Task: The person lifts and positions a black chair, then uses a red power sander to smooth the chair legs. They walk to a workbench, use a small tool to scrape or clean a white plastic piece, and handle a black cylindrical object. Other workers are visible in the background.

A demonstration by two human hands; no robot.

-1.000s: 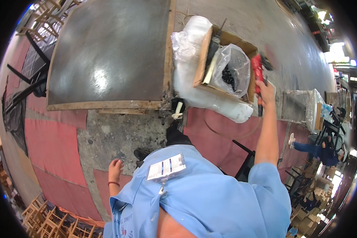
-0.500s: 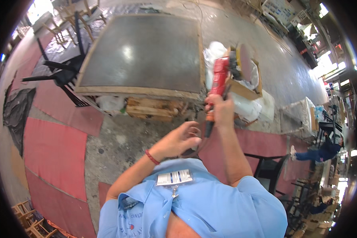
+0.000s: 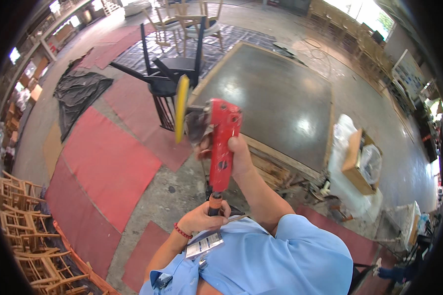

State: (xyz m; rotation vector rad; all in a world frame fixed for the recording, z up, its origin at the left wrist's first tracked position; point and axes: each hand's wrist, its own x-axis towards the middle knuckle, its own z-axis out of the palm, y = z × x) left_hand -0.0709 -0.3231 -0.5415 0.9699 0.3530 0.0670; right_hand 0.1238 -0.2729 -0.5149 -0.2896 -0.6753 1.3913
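A red disc sander stands nearly upright in front of me, its head at the top and its yellow-edged round pad seen almost edge-on at the left. My right hand wraps round the red body below the head. My left hand is closed at the lower end, around the black and orange cord sleeve. The palm side of the left hand is partly hidden. Close beyond the pad, a black wooden chair lies tipped over.
A large dark-topped table with a wooden rim stands ahead right. Beside it are an open cardboard box and white plastic wrap. Red mats cover floor at left. Wooden chair frames are stacked lower left; a black sheet lies beyond.
The view has turned left. The sander has swung left, its pad now facing left. My left hand, apart from the tool before, has closed on its lower end; my right hand grips higher up.
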